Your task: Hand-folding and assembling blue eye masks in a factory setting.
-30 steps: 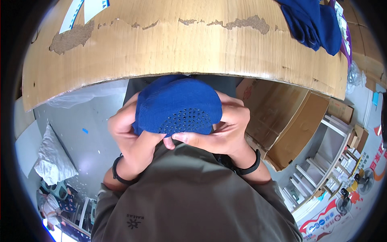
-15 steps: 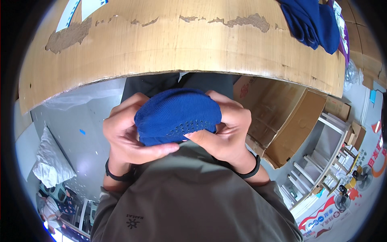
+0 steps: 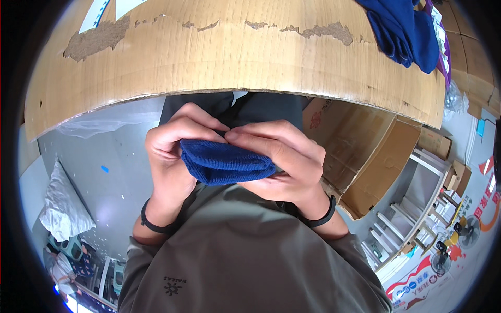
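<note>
in the head view, a dark blue ribbed knit fabric piece (image 3: pixel 222 166) is held between both hands, in front of the torso and just below the near edge of a pale wood-grain tabletop (image 3: pixel 209 62). it is doubled over, with a long crease or opening running across it; which of the two cannot be told. the person's left hand (image 3: pixel 177 138) grasps its left end, fingers curled over the top. the person's right hand (image 3: pixel 287 161) grips the right part, with fingers both above and below the fabric, and the fingertips of both hands come together at its upper edge. a thin black wristband (image 3: pixel 155 227) circles the left wrist; a similar black band (image 3: pixel 327 215) is on the right. the tabletop's veneer is chipped in patches, and a crumpled dark blue cloth bundle (image 3: pixel 402 34) lies at its right end. to the right below stands an open brown cardboard box (image 3: pixel 383 169); to the left, a bulging whitish plastic sack (image 3: pixel 65 208) rests on the grey floor (image 3: pixel 117 182).
</note>
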Demonstrator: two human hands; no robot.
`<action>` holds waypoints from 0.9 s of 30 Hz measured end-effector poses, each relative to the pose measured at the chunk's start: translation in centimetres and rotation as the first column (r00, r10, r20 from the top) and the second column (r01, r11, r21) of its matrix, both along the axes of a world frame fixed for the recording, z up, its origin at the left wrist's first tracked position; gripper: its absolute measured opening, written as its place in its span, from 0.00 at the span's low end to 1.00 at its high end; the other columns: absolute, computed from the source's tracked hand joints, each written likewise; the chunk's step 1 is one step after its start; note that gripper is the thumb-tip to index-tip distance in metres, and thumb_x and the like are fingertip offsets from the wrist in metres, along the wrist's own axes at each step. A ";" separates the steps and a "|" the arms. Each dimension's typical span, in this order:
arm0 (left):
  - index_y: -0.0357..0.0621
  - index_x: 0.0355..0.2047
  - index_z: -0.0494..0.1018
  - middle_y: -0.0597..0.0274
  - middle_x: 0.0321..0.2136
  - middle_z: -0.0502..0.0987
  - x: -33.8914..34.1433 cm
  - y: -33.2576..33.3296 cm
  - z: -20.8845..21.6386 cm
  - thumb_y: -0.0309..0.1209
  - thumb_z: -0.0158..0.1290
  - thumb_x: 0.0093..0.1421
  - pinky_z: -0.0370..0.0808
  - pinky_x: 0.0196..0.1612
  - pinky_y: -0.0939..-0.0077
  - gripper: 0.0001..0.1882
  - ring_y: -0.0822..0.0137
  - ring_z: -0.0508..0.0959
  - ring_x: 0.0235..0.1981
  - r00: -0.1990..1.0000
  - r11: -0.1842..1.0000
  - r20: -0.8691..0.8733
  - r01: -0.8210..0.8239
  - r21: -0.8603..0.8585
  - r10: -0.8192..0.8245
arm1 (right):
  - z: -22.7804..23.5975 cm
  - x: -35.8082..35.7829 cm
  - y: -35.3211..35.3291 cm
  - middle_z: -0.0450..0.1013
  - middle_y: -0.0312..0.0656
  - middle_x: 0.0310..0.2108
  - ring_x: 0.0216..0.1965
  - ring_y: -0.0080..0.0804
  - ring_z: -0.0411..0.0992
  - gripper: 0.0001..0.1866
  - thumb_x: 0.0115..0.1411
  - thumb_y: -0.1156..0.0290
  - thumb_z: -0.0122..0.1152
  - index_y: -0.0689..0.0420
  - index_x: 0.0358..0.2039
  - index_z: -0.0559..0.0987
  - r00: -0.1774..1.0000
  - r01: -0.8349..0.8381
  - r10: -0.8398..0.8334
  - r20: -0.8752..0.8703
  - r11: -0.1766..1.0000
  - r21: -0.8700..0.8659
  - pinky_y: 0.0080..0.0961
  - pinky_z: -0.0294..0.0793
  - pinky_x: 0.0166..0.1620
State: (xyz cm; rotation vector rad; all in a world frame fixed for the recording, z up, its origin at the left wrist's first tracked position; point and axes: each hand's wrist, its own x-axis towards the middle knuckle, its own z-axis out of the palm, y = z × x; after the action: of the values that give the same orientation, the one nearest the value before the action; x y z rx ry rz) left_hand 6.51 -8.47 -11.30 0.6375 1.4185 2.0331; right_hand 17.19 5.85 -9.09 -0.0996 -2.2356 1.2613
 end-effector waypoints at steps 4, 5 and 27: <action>0.33 0.32 0.79 0.49 0.33 0.78 0.3 0.2 0.3 0.21 0.63 0.52 0.78 0.31 0.78 0.07 0.63 0.81 0.31 0.993 1.000 0.122 0.003 0.000 -0.003 | -0.3 -0.2 0.4 0.78 0.43 0.31 0.30 0.30 0.78 0.18 0.41 0.75 0.77 0.62 0.34 0.83 1.000 0.006 -0.005 0.005 0.983 -0.182 0.22 0.77 0.32; 0.33 0.34 0.80 0.48 0.35 0.79 0.3 0.0 0.2 0.20 0.63 0.51 0.78 0.31 0.78 0.09 0.63 0.82 0.32 0.997 1.000 0.074 0.000 -0.024 0.002 | -0.2 -0.1 0.5 0.78 0.43 0.31 0.30 0.30 0.78 0.18 0.41 0.75 0.77 0.62 0.34 0.83 1.000 0.007 -0.006 0.004 0.983 -0.182 0.22 0.77 0.32; 0.29 0.31 0.76 0.49 0.38 0.72 -0.4 0.1 -0.4 0.13 0.56 0.54 0.84 0.25 0.77 0.04 0.60 0.80 0.32 0.985 0.996 -0.154 0.066 -0.063 -0.075 | 0.5 0.5 0.5 0.76 0.49 0.43 0.40 0.42 0.79 0.26 0.44 0.76 0.72 0.59 0.47 0.78 0.993 0.001 0.019 0.118 0.986 -0.165 0.30 0.80 0.41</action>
State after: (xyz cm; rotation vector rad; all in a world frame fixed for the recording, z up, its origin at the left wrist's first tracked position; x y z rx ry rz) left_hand 6.08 -8.33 -11.75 0.8257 1.5150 1.9155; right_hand 17.73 6.35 -8.54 -0.2333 -2.2291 1.4795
